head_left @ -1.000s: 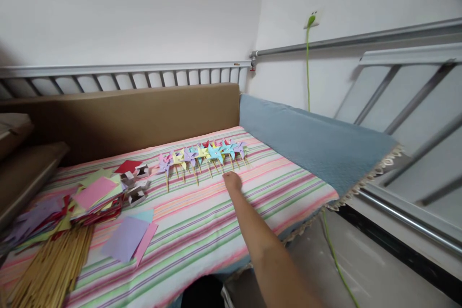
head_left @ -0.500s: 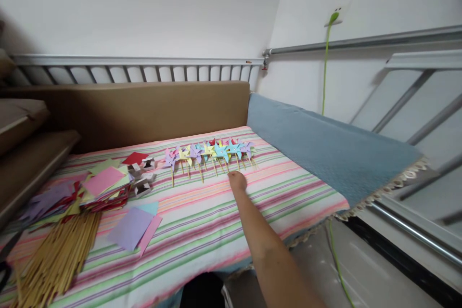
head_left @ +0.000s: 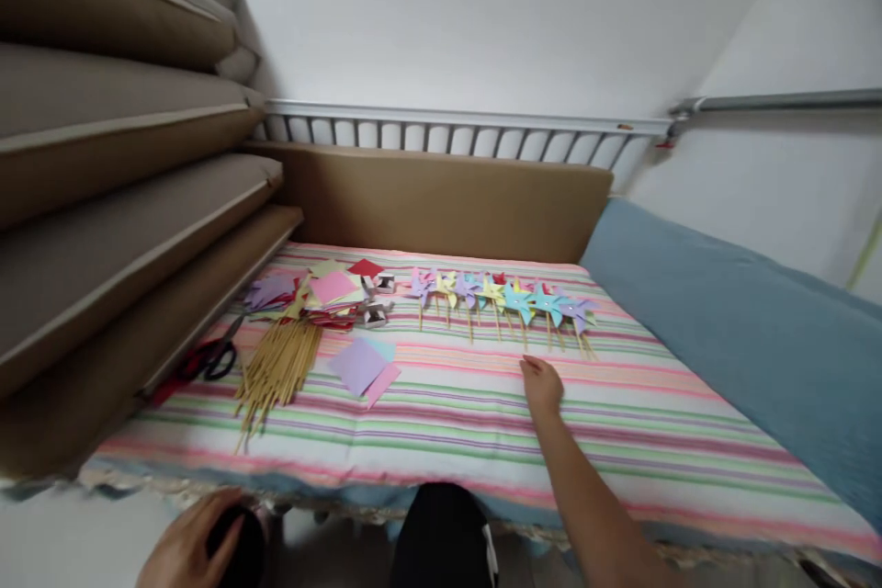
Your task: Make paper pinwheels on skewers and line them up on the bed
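My right hand (head_left: 543, 383) is over the striped cloth, just in front of the stick ends of the pinwheels. Its fingers are curled together, and nothing shows in them. A row of paper pinwheels (head_left: 518, 298) in purple, yellow, blue, pink and red lies on the cloth, sticks pointing toward me. My left hand (head_left: 193, 544) is low at the left, resting on my dark-clad knee with thumb and fingers apart and nothing held. Between the hands lie a few loose paper squares (head_left: 356, 367) in purple, blue and pink.
Thin wooden sticks (head_left: 281, 363) lie fanned beside black-handled scissors (head_left: 220, 360). Behind them are stacked coloured papers (head_left: 334, 288) and small open boxes (head_left: 376, 316). Brown cushions (head_left: 138, 248) pile up at the left. A blue-covered panel (head_left: 730, 322) borders the right side.
The view has swung left, bringing the cushion pile, scissors and my left hand into sight. My right hand has drawn back a little from the pinwheel stick it was at.
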Tool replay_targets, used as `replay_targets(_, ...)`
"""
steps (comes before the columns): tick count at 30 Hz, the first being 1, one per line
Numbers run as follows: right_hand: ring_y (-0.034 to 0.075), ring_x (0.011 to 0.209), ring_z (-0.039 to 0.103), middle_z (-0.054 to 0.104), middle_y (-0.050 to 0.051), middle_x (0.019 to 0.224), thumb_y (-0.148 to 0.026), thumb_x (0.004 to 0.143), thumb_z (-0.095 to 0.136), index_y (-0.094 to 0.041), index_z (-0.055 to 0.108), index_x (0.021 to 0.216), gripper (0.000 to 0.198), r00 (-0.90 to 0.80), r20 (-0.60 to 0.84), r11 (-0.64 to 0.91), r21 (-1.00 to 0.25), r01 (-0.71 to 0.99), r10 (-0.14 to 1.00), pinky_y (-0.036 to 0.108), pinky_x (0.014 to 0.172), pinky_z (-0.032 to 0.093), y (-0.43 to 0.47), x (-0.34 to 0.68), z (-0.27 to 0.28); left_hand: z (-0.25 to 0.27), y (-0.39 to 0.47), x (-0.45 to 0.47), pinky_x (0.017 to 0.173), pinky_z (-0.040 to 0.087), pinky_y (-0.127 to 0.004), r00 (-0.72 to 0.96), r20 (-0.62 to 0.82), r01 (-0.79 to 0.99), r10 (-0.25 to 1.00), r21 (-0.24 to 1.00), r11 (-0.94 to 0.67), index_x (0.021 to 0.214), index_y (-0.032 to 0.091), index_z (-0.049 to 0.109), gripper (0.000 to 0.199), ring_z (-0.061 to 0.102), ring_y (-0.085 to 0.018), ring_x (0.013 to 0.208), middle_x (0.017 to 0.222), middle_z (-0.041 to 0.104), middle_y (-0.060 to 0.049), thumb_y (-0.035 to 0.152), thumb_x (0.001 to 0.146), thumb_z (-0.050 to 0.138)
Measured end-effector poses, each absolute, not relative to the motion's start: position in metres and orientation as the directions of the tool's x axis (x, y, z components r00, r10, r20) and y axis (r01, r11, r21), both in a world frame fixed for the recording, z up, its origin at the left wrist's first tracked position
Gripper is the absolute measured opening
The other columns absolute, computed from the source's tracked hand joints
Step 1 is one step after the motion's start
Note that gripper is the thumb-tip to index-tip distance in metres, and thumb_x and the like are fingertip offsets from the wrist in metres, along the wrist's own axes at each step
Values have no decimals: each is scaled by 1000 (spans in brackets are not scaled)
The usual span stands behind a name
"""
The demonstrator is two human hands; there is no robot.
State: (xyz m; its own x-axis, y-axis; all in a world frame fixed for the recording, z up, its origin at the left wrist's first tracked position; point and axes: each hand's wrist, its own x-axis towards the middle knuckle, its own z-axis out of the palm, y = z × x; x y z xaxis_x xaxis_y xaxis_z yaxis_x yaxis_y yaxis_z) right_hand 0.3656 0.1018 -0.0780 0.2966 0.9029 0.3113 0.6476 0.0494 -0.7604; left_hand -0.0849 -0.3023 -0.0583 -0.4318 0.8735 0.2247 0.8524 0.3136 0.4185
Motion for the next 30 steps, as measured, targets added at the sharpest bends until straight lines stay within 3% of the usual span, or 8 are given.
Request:
replay_targets(7,24,74,62,68,13,83,-49,69,46,-14,70,77,43,202,348,131,-732,668,915,36,71,47,56,341,-78,-52,-302,-77,87,50,-34,-419,284,862,862,421,281,96,25,65,29,64,-22,96,101,70,-3,42,76,54)
replay_targets(18,23,80,59,66,9,80,-38,72,48,-18,67,69,28,39,364,225,-653,723,931,35,79,45,24,315,-64,-38,-306,-59,90,46,-37,-449,257,766,856,604,221,95,27,65,24,62,-24,97,101,69,-3,38,75,58)
replay_targets(24,24,80,59,66,13,84,-37,78,43,-14,67,80,34,24,365,250,-683,687,931,39,76,47,16,289,-53,-20,-235,-41,90,45,-36,-449,263,568,854,822,46,94,23,67,22,61,-23,96,98,69,-5,31,77,55)
replay_targets(27,21,89,60,66,11,93,-32,82,44,-16,67,89,29,-169,371,391,-677,624,913,34,80,48,5,237,-40,2,-161,-35,86,45,-35,-446,246,411,860,910,-47,85,20,69,17,62,-22,89,90,69,-8,29,74,60)
replay_targets(30,19,108,55,66,2,107,-20,70,61,-25,69,90,23,-434,342,544,-645,536,833,33,96,41,-4,177,-22,22,-89,-31,81,45,-32,-468,160,132,869,985,-110,83,16,68,17,62,-19,84,87,69,-8,28,71,62)
